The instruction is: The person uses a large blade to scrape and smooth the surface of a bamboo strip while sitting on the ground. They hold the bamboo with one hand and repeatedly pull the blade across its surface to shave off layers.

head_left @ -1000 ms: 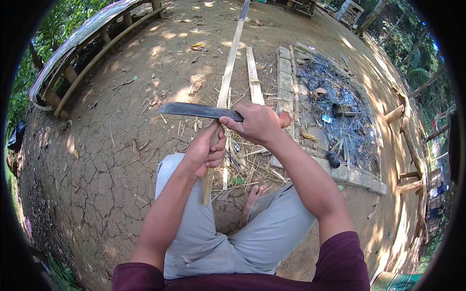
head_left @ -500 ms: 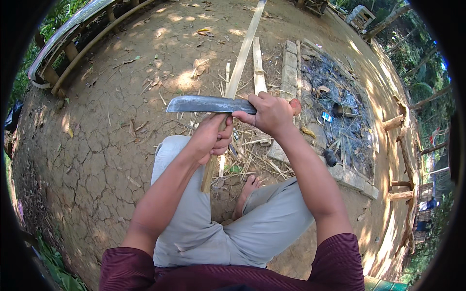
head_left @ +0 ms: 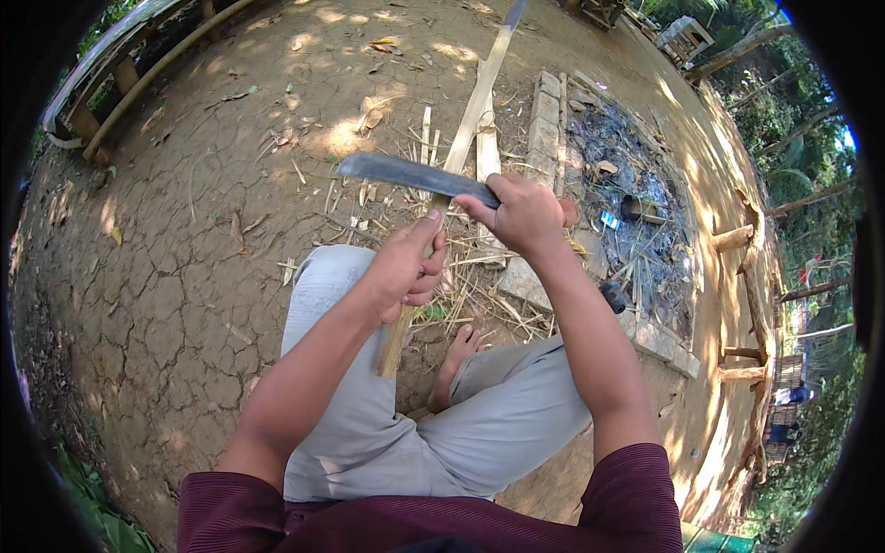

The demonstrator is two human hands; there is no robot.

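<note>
The head view looks from a wide fisheye camera, the left one of a pair worn side by side on the person's head, steeply down and forward past the maroon shirt at the lower edge and over the grey trousers. The left hand and right hand sit near it, around mid-picture. Its broad field bends toward a dark round rim, taking in farther foliage along the right.
</note>
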